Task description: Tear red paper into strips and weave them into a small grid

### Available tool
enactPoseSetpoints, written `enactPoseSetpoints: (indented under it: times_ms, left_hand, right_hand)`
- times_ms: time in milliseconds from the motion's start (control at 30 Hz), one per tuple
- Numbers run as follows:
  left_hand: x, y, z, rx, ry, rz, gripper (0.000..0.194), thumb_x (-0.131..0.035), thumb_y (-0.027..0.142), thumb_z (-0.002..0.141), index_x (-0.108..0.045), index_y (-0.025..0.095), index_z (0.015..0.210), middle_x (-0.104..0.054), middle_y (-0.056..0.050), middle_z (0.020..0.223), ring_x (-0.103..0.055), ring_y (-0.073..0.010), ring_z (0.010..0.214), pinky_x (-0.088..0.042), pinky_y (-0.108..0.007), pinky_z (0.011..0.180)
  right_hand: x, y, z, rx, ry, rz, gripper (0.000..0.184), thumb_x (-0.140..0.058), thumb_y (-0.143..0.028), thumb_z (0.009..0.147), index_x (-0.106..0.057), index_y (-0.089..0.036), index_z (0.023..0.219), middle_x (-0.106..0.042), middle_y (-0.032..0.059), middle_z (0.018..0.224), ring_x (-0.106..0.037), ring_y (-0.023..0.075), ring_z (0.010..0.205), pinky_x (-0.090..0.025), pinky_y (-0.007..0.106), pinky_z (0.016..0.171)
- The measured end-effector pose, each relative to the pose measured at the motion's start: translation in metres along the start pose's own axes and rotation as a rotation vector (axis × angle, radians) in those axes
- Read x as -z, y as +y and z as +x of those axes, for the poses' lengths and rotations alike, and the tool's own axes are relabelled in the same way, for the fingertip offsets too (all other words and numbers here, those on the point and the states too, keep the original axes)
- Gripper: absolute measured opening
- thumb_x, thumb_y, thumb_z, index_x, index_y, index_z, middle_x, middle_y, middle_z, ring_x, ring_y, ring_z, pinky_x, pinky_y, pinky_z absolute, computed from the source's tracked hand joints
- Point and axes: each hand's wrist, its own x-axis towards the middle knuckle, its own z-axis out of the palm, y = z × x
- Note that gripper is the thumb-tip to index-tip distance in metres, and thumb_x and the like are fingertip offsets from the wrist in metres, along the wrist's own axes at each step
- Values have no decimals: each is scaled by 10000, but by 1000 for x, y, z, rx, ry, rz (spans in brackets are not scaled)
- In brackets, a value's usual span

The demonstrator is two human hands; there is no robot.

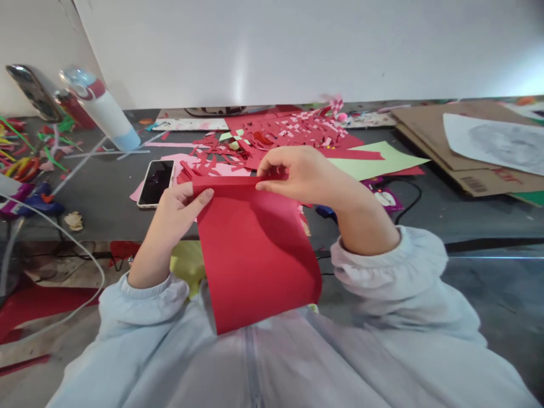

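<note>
A large sheet of red paper (259, 255) hangs from the desk edge toward my lap, its far edge folded over in a narrow strip. My left hand (181, 209) pinches the left end of that fold, thumb on top. Near the middle of the fold, my right hand (297, 175) is closed on the paper between thumb and curled fingers. A white-framed phone (157, 183) lies on the desk just left of my left hand. Beyond both hands spreads a heap of red paper strips (212, 153), with pink paper under part of it.
A white bottle (106, 116) leans at the back left, near another upright phone (34, 90). Pale green paper (374, 161) lies right of the heap. Flattened cardboard (442, 153) bears a drawing (497, 141) at far right. A white cable (91, 255) curves at left.
</note>
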Motion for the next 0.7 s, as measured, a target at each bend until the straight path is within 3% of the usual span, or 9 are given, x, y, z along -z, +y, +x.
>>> enactPoseSetpoints:
  times_ms: [200,333,500,600,700]
  left_hand:
    - [-7,-10,-7,80,-102,44,362,-740,545,831,-774,186,854,-774,-52,847,-722,-232,827,-588,-319,720]
    - [-11,-18,-12,114,-113,35,420,-698,608,838,-741,191,839,-728,-26,744,-676,-183,698,-542,-270,618]
    - [-19,-28,-19,207,-16,-112,345,-709,536,811,-653,214,699,-620,14,597,-574,-146,552,-489,-262,519]
    - [-24,-30,-22,263,20,-259,230,-710,421,798,-651,222,697,-587,35,563,-576,-140,537,-533,-278,572]
    - [-26,-32,-24,285,41,-333,173,-702,386,803,-697,221,753,-671,17,651,-653,-158,635,-566,-290,648]
  right_hand:
    - [-33,3,2,12,-102,222,103,-658,-228,835,-720,-157,878,-741,39,850,-628,146,744,-474,286,735]
    - [-50,0,0,45,-55,247,157,-629,-150,838,-743,-161,946,-751,50,916,-660,160,817,-494,292,779]
    - [-66,1,-14,142,135,78,261,-535,-147,928,-781,-221,974,-714,48,920,-649,166,883,-501,294,783]
    - [-69,-1,-24,268,224,-76,324,-478,-155,992,-788,-248,988,-701,40,891,-625,151,853,-492,282,764]
    - [-69,-6,-31,353,260,-195,282,-502,-194,1015,-776,-247,977,-715,32,912,-618,142,842,-492,267,749]
